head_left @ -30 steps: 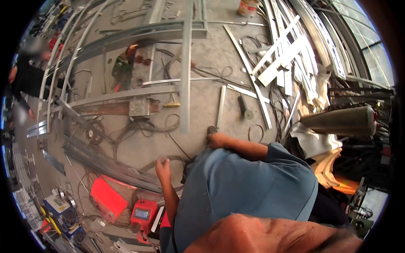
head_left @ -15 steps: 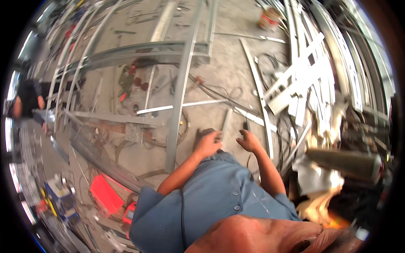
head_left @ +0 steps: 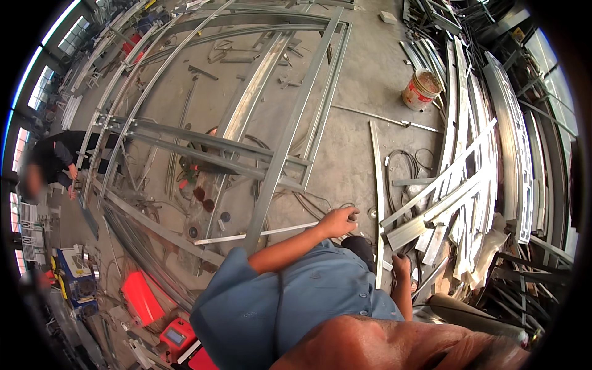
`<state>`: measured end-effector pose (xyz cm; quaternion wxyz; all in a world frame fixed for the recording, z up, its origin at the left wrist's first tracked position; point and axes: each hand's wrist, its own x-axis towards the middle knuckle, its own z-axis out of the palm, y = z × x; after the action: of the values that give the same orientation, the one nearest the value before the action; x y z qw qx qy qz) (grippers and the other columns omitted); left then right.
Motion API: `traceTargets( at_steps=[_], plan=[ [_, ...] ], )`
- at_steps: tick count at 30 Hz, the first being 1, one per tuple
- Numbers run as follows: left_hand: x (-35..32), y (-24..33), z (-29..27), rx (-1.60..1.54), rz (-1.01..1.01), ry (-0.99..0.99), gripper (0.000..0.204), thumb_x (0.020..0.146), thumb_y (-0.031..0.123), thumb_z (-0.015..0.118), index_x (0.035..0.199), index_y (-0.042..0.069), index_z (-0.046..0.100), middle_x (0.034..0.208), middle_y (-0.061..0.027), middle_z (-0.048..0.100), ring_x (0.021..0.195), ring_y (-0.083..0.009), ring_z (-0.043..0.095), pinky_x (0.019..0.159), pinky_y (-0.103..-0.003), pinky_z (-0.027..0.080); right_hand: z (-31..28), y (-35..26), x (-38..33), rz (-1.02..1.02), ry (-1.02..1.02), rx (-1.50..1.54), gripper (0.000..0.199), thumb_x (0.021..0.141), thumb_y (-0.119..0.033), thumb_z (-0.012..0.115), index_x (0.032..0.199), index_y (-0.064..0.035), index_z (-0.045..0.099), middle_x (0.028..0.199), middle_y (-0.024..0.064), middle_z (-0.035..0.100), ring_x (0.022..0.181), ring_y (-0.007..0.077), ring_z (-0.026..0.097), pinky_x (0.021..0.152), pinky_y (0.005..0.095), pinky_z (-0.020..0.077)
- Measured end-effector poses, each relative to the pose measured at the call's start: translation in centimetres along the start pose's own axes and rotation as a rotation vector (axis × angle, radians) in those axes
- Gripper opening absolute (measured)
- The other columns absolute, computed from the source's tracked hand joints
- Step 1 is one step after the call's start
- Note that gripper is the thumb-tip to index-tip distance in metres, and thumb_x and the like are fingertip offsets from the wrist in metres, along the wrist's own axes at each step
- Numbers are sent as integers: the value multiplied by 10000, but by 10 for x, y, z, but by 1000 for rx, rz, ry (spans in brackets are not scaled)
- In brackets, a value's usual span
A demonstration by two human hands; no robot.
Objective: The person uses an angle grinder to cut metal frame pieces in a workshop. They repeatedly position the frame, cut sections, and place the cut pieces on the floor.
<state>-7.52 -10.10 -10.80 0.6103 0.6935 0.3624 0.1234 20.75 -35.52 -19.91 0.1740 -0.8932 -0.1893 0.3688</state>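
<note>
At the far left rim a crouching person in dark clothes (head_left: 58, 159) works beside long curved grey steel rails (head_left: 132, 92) that sweep up the concrete floor (head_left: 361, 92). Below that person sit a blue boxy machine (head_left: 74, 274) and a red flat case (head_left: 140, 297), crowding the lower left edge; bare floor for moving is scarce there.

In the middle lies a large frame of dull galvanised steel channels (head_left: 287, 139), straight bars crossing curved ones, with small dark discs (head_left: 203, 198) and loose cables on the dusty floor beneath. The widest open concrete stretches above and right of this frame, toward a rusty white paint bucket (head_left: 421, 90).

A thin flat silvery metal strip (head_left: 246, 235) runs along the floor toward the left hand (head_left: 339, 221), which comes out of a blue shirt sleeve. The left fingers are curled and pressed around a small object that I cannot make out; the strip's near end lies just beside the knuckles, whether touching I cannot tell.

A narrow upright grey steel bar (head_left: 376, 185) stands between the hands. The right hand (head_left: 401, 265) hangs lower, its fingers closed into a fist near the bar's foot; what they pinch is hidden.

At the right a tangled heap of pale cut steel profiles (head_left: 468, 185) fills the edge.
</note>
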Motion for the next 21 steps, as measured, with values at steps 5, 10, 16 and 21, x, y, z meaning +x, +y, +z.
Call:
traceTargets(
  at_steps=[5,10,16,21],
  plan=[
    [103,27,-16,-17,-56,-51,468,874,159,706,1310,23,605,1137,-163,714,1030,-251,704,897,-366,560,-2,94,84,559,-157,512,164,854,-227,650,925,-80,666,789,60,639,707,165,633,503,354,454],
    [214,27,-21,-49,-92,14,475,876,152,710,1316,14,598,1136,-160,712,1019,-250,701,895,-367,558,-13,30,196,241,-313,128,199,874,-257,621,903,-69,678,743,83,639,677,197,645,544,370,483],
    [394,73,-53,-11,-170,184,472,887,178,692,1317,12,594,1139,-175,717,988,-258,713,868,-367,570,-96,-81,419,-577,-236,-773,261,898,-292,586,877,-55,693,687,110,640,640,234,659,593,389,518],
    [509,130,-100,-169,-74,299,481,889,135,692,1336,2,574,1144,-190,711,982,-255,715,874,-362,572,-227,-304,574,-246,49,208,507,902,-308,661,1274,33,622,958,96,695,836,186,666,666,331,524]
  ],
)
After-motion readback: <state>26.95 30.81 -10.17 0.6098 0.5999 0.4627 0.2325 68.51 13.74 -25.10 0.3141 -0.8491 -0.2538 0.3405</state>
